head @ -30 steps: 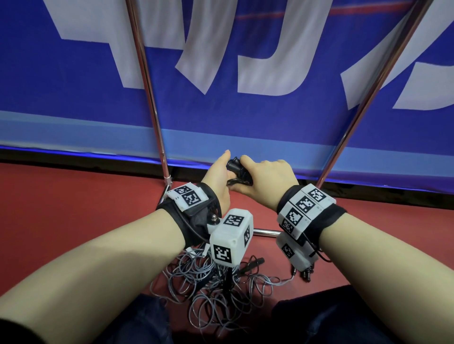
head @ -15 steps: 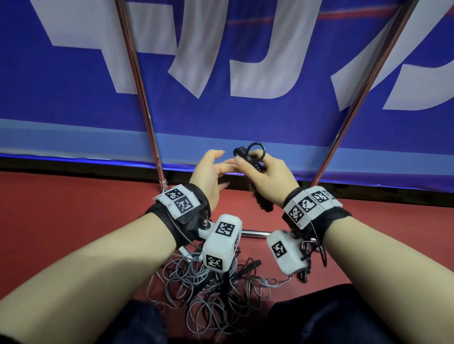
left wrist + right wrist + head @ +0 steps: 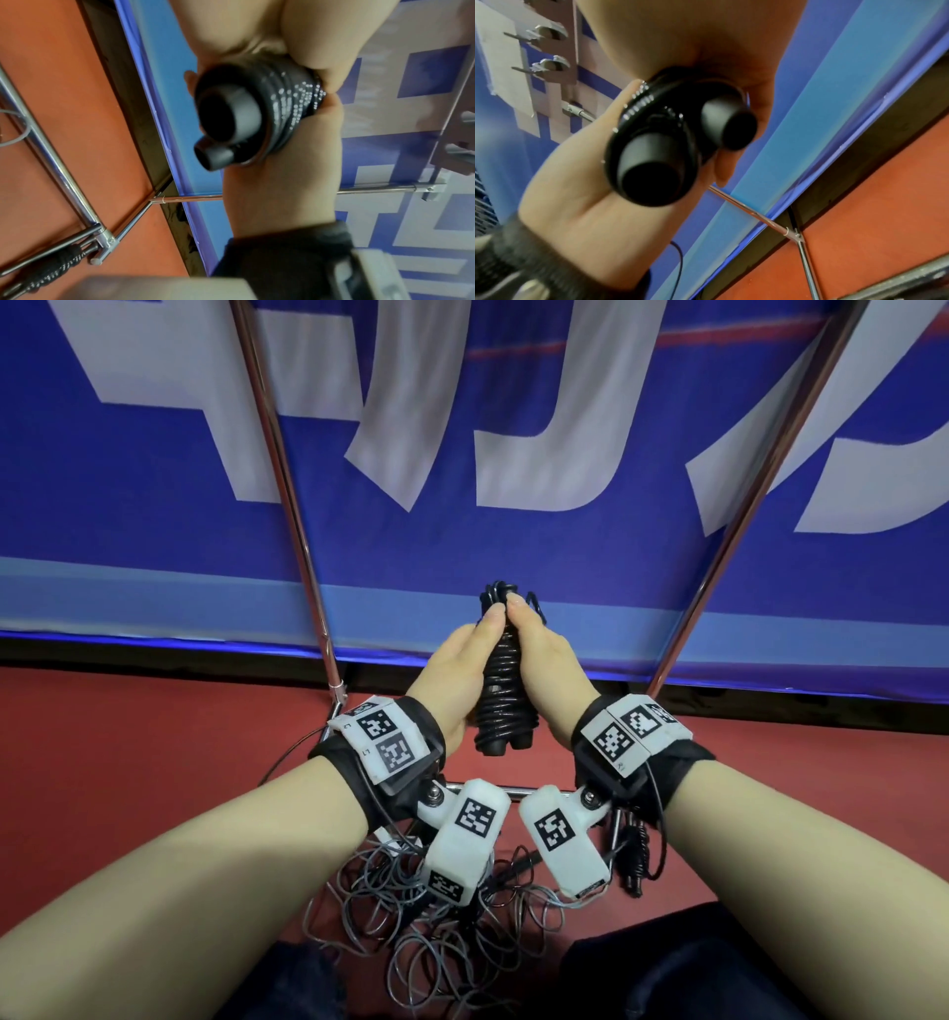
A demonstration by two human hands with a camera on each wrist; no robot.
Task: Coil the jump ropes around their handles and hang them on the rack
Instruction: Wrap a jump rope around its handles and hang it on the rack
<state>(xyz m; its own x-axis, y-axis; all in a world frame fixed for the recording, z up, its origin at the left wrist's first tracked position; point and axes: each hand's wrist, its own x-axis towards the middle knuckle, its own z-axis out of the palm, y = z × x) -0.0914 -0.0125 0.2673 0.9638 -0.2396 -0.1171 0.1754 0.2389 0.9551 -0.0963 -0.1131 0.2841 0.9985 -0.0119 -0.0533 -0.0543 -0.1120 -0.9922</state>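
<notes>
A black jump rope [image 3: 504, 695], coiled tightly around its two handles, stands upright between my hands in front of the blue banner. My left hand [image 3: 454, 667] grips its left side and my right hand [image 3: 547, 662] grips its right side, with both thumbs meeting near the top. The wrist views show the two round handle ends [image 3: 226, 121] [image 3: 654, 162] poking out below the coils. The rack's slanted metal poles [image 3: 287, 505] [image 3: 744, 505] rise on either side. Metal hooks [image 3: 549, 65] on a board sit higher up.
A tangle of grey ropes [image 3: 436, 916] lies on the red floor under my wrists. Another coiled black rope [image 3: 634, 860] lies by the rack's base bar [image 3: 518, 792]. The banner wall closes off the back.
Both hands rose. The coiled rope turned from lying across my right hand to standing upright. My left hand, open before, now grips it.
</notes>
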